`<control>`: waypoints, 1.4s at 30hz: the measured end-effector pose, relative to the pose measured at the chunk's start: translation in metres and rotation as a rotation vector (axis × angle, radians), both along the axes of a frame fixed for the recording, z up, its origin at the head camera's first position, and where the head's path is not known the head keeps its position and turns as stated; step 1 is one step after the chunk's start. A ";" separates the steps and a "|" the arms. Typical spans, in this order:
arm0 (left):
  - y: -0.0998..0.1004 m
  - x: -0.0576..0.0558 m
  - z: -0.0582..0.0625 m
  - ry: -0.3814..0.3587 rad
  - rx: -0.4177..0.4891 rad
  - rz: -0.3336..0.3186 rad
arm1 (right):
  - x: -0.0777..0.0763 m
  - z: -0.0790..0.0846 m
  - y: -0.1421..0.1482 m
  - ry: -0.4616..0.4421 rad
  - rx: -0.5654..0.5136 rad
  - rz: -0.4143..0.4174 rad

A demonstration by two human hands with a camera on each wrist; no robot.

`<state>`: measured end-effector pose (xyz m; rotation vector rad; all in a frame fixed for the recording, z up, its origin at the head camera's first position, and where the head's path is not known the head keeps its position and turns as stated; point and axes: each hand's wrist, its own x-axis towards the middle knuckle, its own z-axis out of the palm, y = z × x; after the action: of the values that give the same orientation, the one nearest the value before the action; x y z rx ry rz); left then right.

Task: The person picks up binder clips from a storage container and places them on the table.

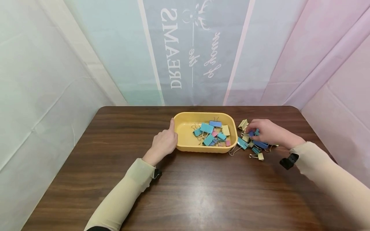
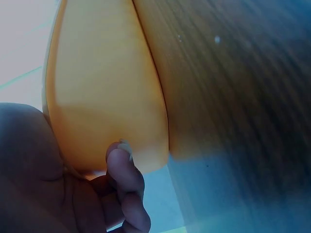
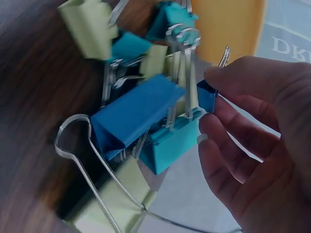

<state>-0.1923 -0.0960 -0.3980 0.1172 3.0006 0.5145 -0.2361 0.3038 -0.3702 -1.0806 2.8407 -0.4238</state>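
Note:
A yellow plastic container [image 1: 185,148] stands on the table with several binder clips [image 1: 207,128] inside, mostly in its right half. My left hand [image 1: 164,141] grips the container's left end; in the left wrist view curled fingers [image 2: 125,170] press against its outer wall. To the right of the container, my right hand [image 1: 267,131] is over a loose pile of binder clips. Between thumb and fingers it pinches a small dark blue binder clip [image 3: 207,97]. Close by lie a larger blue clip [image 3: 138,114], a teal clip [image 3: 170,145] and a pale yellow clip [image 3: 90,29].
The brown wooden table [image 1: 190,189] carries everything. Cloth with white lettering [image 1: 171,48] hangs behind its far edge, and pale cloth walls stand at both sides. One small cream clip [image 1: 260,156] lies at the near edge of the pile.

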 end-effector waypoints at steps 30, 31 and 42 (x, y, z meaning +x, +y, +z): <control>-0.001 0.002 -0.001 0.006 0.012 -0.006 | 0.059 -0.020 -0.083 -0.094 -0.176 -0.435; -0.001 0.002 -0.001 0.006 0.011 -0.007 | 0.060 -0.021 -0.085 -0.092 -0.170 -0.440; -0.002 0.001 0.000 0.004 0.015 -0.009 | 0.063 -0.025 -0.093 -0.194 -0.183 -0.444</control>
<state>-0.1916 -0.0983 -0.3976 0.1335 2.9990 0.5368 -0.1731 0.2104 -0.3948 -0.3840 2.8891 -0.7831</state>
